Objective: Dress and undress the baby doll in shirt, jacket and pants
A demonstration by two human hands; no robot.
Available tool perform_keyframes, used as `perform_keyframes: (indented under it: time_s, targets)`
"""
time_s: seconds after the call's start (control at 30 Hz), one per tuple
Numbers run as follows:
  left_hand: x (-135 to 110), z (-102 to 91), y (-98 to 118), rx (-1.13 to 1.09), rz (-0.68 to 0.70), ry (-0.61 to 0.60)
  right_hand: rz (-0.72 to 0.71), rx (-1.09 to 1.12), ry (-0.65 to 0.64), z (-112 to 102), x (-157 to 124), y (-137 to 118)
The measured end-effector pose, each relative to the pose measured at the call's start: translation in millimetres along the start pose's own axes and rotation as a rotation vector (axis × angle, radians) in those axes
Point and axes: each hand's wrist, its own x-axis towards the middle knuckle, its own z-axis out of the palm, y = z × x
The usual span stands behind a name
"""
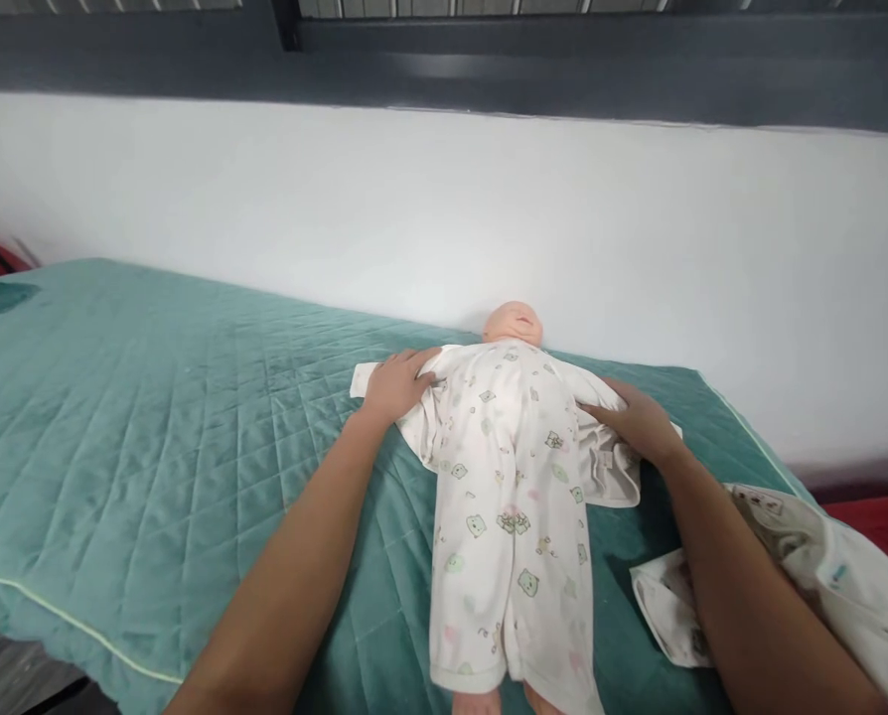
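A baby doll lies on its back, its head toward the wall and its feet at the bottom of the view. It is dressed in a white baby shirt and white trousers, both with small green and pink prints. My left hand curls over the sleeve on the left, whose cuff sticks out past my wrist. On the other side, my right hand grips the opposite sleeve, thumb and fingers around it. The doll's arms are hidden inside the sleeves.
A green quilted bedspread covers the bed beneath the doll. More printed white baby clothes lie crumpled at the right, partly behind my right forearm. A white wall runs along the back below a dark metal frame.
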Motion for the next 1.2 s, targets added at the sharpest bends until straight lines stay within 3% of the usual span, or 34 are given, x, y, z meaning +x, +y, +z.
perform_keyframes:
  time_s: [0.1, 0.23, 0.33, 0.4, 0.5, 0.7, 0.83, 0.93, 1.2]
  targets:
    - [-2, 3.3, 7, 0.029, -0.035, 0.034, -0.075, 0.054, 0.144, -3, -13, -26]
    - [-1, 6.3, 18, 0.060, -0.085, 0.100, -0.223, 0.179, 0.213, -2, -26, -107]
    - [-1, 6.1, 23, 0.097, -0.121, 0.127, -0.494, 0.099, -0.094, 12, -20, -173]
    - [0, 5.4, 24, 0.118, -0.142, 0.130, -0.655, -0.068, -0.214, 26, -7, -207]
    - [2, 4.6, 24, 0.126, -0.183, 0.133, -0.668, -0.337, -0.353, 50, 18, -236]
    - [8, 4.6, 22, 0.117, -0.235, 0.146, -0.714, -0.555, -0.336, 87, 47, -247]
    - [8, 5.0, 22, 0.137, -0.234, 0.144, -0.643, -0.610, -0.492, 97, 55, -253]
    - [7, 3.2, 22, 0.144, -0.223, 0.149, -0.616, -0.640, -0.553, 91, 58, -258]
    - [3, -5.4, 18, 0.025, -0.234, 0.182, -0.610, -0.707, -0.544, 48, 60, -251]
